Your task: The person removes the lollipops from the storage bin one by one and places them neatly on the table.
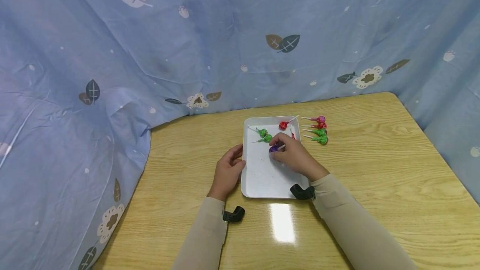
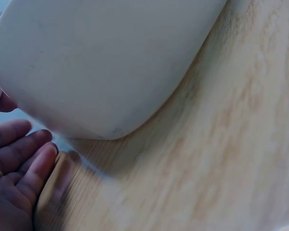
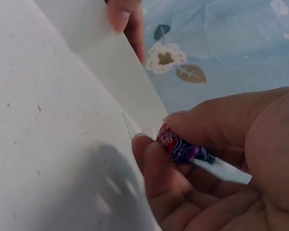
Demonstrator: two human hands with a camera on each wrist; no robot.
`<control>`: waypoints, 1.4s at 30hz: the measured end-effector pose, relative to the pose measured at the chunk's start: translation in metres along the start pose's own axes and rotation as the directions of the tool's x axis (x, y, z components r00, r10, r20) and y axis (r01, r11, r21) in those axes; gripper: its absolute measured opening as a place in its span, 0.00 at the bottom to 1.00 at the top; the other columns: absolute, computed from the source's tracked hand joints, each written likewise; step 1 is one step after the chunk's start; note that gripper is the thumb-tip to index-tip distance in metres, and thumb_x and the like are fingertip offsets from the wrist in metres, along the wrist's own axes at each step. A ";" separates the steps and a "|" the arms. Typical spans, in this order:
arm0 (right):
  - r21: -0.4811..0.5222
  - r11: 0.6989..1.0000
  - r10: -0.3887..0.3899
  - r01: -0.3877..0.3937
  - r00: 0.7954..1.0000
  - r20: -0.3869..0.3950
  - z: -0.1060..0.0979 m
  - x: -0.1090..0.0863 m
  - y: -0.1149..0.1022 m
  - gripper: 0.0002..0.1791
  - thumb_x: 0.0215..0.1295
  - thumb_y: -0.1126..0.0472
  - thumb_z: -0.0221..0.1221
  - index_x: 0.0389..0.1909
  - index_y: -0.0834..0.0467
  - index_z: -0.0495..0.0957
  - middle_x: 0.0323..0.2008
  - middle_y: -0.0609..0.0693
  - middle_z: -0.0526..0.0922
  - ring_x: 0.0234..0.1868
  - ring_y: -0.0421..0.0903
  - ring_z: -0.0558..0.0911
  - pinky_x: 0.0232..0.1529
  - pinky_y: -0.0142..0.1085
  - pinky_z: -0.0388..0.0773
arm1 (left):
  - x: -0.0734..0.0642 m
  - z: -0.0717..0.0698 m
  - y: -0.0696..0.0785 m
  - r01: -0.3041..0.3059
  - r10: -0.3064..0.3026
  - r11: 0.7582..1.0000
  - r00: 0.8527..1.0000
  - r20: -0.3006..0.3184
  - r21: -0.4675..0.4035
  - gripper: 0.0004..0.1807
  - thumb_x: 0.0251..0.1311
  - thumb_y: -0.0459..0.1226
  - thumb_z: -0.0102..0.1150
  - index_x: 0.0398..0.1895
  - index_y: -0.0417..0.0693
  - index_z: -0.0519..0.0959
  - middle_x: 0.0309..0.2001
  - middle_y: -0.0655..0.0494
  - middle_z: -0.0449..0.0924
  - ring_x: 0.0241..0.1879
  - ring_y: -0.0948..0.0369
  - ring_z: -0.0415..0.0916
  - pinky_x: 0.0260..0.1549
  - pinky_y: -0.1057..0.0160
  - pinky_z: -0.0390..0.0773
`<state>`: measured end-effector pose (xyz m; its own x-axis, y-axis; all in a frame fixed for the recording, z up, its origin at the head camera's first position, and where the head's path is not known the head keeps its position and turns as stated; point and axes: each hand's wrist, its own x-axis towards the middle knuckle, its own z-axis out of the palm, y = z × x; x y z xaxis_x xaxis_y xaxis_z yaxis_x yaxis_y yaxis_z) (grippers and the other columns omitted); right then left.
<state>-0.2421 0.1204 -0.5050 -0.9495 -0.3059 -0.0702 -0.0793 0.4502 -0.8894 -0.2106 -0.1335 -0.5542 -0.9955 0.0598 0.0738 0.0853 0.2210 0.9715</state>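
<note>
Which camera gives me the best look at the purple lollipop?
The right wrist view: it shows the purple lollipop up close, with its patterned wrapper and white stick. The head view shows it small, partly covered by the right hand that holds it over the white tray. The left wrist view doesn't show it.

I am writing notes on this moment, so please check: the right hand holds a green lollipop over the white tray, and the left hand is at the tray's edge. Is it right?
The colour is wrong: the lollipop in the right hand is purple, as the head view shows. The tray and left hand are as stated.
</note>
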 end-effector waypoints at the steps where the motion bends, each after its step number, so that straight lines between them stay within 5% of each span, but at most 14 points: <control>1: 0.010 1.000 -0.001 0.001 1.000 -0.003 0.000 -0.001 -0.001 0.14 0.73 0.68 0.68 0.56 0.60 0.80 0.52 0.58 0.84 0.45 0.54 0.83 0.41 0.45 0.82 | 0.000 0.000 0.000 -0.002 0.002 1.000 1.000 0.001 -0.001 0.29 0.73 0.29 0.61 0.76 0.43 0.76 0.67 0.49 0.82 0.55 0.53 0.84 0.56 0.54 0.83; 13: 0.083 0.996 0.028 -0.026 0.999 -0.024 -0.004 -0.002 -0.002 0.12 0.75 0.67 0.67 0.56 0.59 0.82 0.52 0.56 0.85 0.45 0.53 0.83 0.41 0.44 0.82 | 0.000 0.000 -0.001 -0.017 0.017 1.000 1.000 0.005 -0.019 0.29 0.73 0.28 0.61 0.76 0.44 0.77 0.66 0.47 0.82 0.57 0.51 0.84 0.58 0.50 0.82; 21: 0.148 0.988 0.051 -0.039 0.996 -0.075 -0.006 0.001 -0.002 0.21 0.73 0.69 0.68 0.60 0.64 0.71 0.52 0.61 0.84 0.47 0.54 0.83 0.43 0.41 0.81 | 0.000 0.000 0.000 -0.013 0.013 1.000 1.000 0.001 -0.016 0.29 0.73 0.28 0.61 0.76 0.44 0.77 0.66 0.48 0.82 0.56 0.52 0.84 0.57 0.54 0.82; 35: 0.103 0.995 0.013 -0.004 0.996 -0.090 -0.009 -0.001 -0.004 0.12 0.72 0.67 0.70 0.53 0.58 0.83 0.46 0.54 0.83 0.39 0.51 0.78 0.34 0.41 0.76 | 0.000 0.000 0.000 -0.042 0.042 0.999 0.999 -0.003 -0.025 0.28 0.72 0.26 0.61 0.75 0.40 0.77 0.66 0.43 0.82 0.57 0.47 0.84 0.57 0.53 0.82; 42: 0.137 0.990 -0.021 0.037 0.993 -0.116 -0.011 -0.001 -0.003 0.10 0.74 0.68 0.67 0.53 0.63 0.84 0.53 0.58 0.82 0.43 0.52 0.79 0.40 0.43 0.77 | -0.001 0.000 0.002 -0.041 0.040 0.999 0.999 -0.004 -0.019 0.29 0.71 0.26 0.61 0.75 0.42 0.78 0.66 0.45 0.83 0.56 0.49 0.84 0.56 0.55 0.82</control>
<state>-0.2438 0.1287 -0.4973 -0.9765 -0.2155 0.0013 -0.0718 0.3196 -0.9448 -0.2099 -0.1327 -0.5527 -0.9914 0.0646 0.1140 0.1248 0.2002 0.9718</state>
